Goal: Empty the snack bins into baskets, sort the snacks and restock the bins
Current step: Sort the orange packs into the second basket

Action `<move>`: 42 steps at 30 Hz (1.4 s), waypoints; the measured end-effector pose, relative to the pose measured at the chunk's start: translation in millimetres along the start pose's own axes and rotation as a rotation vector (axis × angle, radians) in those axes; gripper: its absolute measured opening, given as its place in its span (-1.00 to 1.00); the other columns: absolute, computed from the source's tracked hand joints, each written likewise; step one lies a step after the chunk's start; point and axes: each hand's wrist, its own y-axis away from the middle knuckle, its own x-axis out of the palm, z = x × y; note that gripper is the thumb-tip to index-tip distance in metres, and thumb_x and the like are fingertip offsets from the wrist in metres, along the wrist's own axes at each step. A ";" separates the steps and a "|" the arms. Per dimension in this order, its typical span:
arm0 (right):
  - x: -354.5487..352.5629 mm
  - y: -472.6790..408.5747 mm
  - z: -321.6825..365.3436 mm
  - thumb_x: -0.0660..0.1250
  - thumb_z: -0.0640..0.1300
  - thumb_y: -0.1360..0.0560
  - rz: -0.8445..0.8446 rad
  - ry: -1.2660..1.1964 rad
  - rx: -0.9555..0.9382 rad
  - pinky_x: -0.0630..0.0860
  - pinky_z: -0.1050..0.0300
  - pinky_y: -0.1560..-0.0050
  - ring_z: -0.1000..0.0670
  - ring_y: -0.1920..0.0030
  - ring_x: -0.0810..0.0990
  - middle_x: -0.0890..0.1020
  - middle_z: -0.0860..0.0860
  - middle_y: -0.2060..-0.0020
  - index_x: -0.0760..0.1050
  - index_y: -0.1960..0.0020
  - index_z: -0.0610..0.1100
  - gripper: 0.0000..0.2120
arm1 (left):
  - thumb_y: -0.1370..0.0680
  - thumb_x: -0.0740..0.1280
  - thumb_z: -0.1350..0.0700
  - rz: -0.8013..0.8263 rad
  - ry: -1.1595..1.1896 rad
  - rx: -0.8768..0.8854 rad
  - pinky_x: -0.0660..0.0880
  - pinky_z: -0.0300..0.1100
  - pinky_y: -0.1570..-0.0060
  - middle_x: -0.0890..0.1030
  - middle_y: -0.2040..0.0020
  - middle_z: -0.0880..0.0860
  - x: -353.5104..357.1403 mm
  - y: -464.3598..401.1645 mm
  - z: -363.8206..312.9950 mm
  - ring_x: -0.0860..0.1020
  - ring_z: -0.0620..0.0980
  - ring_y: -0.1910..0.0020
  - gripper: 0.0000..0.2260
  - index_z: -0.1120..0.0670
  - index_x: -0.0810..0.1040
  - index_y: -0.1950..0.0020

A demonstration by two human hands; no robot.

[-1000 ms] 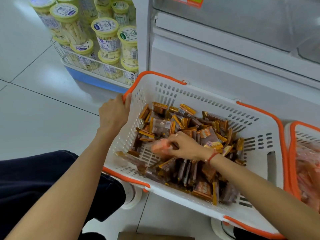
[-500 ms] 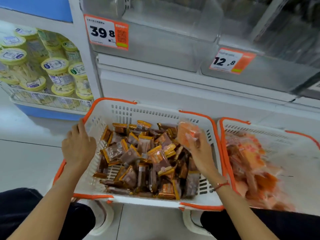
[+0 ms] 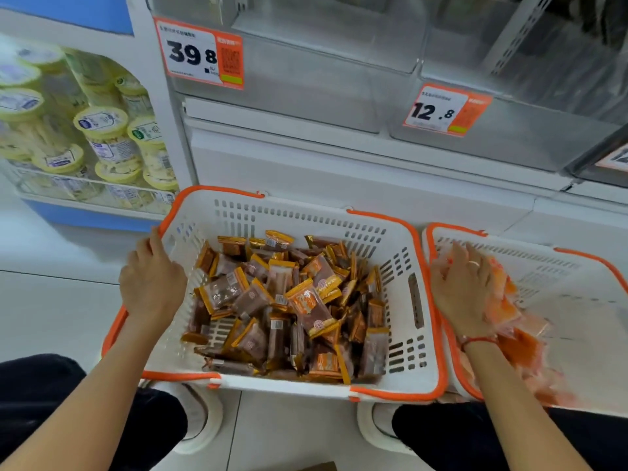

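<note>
A white basket with orange rim sits on the floor in front of me, filled with several brown and gold snack packets. My left hand grips its left rim. A second white and orange basket stands to the right and holds several orange snack packets. My right hand is over that basket with fingers spread straight above the orange packets, holding nothing. Two clear bins on the shelf above look empty.
Price tags 39.8 and 12.8 hang on the bins. A rack of yellow-lidded jars stands at the left. My knees and white shoes are just below the baskets on the white tiled floor.
My right hand picked an orange packet out of the brown-packet basket, carried it right and released it over the right basket. My view rose toward the shelf. The left hand stayed on the rim.
</note>
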 end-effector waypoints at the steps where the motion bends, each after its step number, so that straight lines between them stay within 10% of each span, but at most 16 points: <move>1: -0.4 2.7 18.5 0.13 0.03 -0.58 -0.080 -0.040 -0.081 0.08 -0.23 -0.46 -0.26 -0.46 0.20 0.35 -0.21 -0.42 0.31 -0.43 -0.18 -0.52 | -0.49 0.33 0.24 0.001 -0.002 -0.001 0.45 0.21 0.14 0.45 -0.21 0.34 1.1 0.3 -0.4 0.47 0.38 -0.01 -0.40 0.26 0.20 -0.49; 4: 14.1 19.2 86.7 0.25 -0.05 -0.58 0.033 -0.160 -0.341 0.19 -0.12 -0.43 -0.18 -0.40 0.32 0.48 -0.13 -0.33 0.43 -0.35 -0.14 -0.63 | -0.50 0.33 0.23 0.007 -0.017 -0.003 0.46 0.18 0.16 0.47 -0.23 0.33 2.6 -0.7 -0.3 0.49 0.36 -0.01 -0.42 0.27 0.22 -0.48; 10: 84.7 97.5 220.0 0.21 -0.16 -0.61 0.911 -0.322 -1.034 0.51 -0.02 -0.14 -0.03 -0.15 0.54 0.61 -0.02 -0.16 0.56 -0.24 -0.07 -0.74 | -0.55 0.30 0.13 0.031 -0.043 -0.001 0.48 0.13 0.15 0.46 -0.25 0.25 3.5 -4.2 2.5 0.48 0.28 -0.07 -0.43 0.24 0.20 -0.50; 13: 133.3 123.1 250.4 0.19 -0.01 -0.62 1.080 -0.100 -1.250 0.46 -0.08 -0.21 -0.14 -0.22 0.51 0.58 -0.11 -0.22 0.50 -0.32 -0.12 -0.65 | -0.56 0.29 0.10 0.006 -0.078 0.019 0.49 0.10 0.21 0.47 -0.22 0.26 5.5 -4.1 3.1 0.50 0.26 -0.03 -0.45 0.25 0.23 -0.49; 18: 165.7 109.4 221.5 -0.16 0.32 -0.59 1.001 0.226 -1.427 0.13 0.03 -0.37 -0.11 -0.27 0.40 0.62 -0.08 -0.13 0.60 -0.17 -0.06 -0.32 | -0.60 0.24 0.09 -0.020 -0.128 0.007 0.49 0.05 0.22 0.48 -0.22 0.25 8.3 -4.9 1.8 0.51 0.24 -0.04 -0.48 0.26 0.22 -0.50; 22: 149.8 85.5 179.1 0.01 0.21 -0.63 0.955 0.136 -1.454 0.18 0.07 -0.34 -0.06 -0.17 0.42 0.64 0.00 -0.02 0.57 -0.18 -0.01 -0.55 | -0.62 0.17 0.09 -0.030 -0.175 0.008 0.47 0.02 0.22 0.47 -0.23 0.23 10.2 -4.2 2.1 0.50 0.21 -0.02 -0.50 0.25 0.18 -0.52; 28: 102.2 51.5 133.1 -0.02 0.47 -0.48 0.878 0.193 -1.419 0.13 0.14 -0.43 0.06 -0.15 0.39 0.53 0.11 -0.10 0.35 -0.41 0.14 -0.34 | -0.60 0.19 0.13 -0.052 -0.135 0.007 0.49 0.07 0.14 0.46 -0.26 0.25 11.2 -3.5 2.8 0.49 0.23 -0.06 -0.49 0.25 0.18 -0.51; 35: 75.6 19.2 93.4 0.18 0.26 -0.52 0.769 0.209 -1.256 -0.01 0.09 -0.44 0.04 -0.23 0.34 0.58 0.15 -0.08 0.35 -0.37 0.25 -0.57 | -0.48 0.30 0.22 -0.209 0.054 0.155 0.20 0.04 -0.35 0.41 -0.38 0.14 7.3 -8.1 -23.1 0.35 0.20 -0.34 -0.55 0.14 0.39 -0.38; 42: 64.1 12.3 79.4 0.41 0.08 -0.47 0.877 0.168 -1.134 -0.12 0.11 -0.51 0.07 -0.40 0.25 0.52 0.17 -0.20 0.53 -0.23 0.25 -0.66 | -0.58 0.22 -0.22 0.554 0.139 0.653 0.18 0.06 -0.46 0.21 -0.54 -0.04 63.1 -1.5 -93.7 0.14 0.02 -0.51 -0.44 -0.11 0.19 -0.54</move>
